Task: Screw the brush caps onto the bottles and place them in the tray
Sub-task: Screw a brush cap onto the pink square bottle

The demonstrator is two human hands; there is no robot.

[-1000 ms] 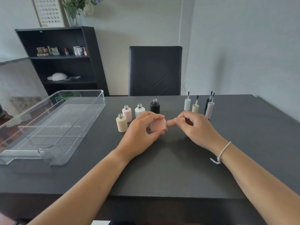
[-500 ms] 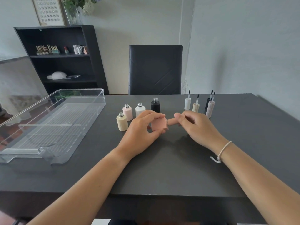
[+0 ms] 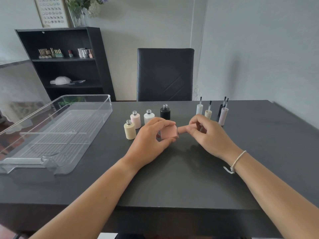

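Above the table (image 3: 172, 178), both hands' fingers pinch the sideways pink bottle (image 3: 168, 132), cap (image 3: 182, 129) rightward.

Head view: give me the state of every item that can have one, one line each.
Pink bottle: held sideways in the left hand.
Pink cap: at the bottle's neck, in the right hand grip.
Four bottles: upright, uncapped.
Four brush caps: standing, brushes up, unused.
Tray: no bottles inside.
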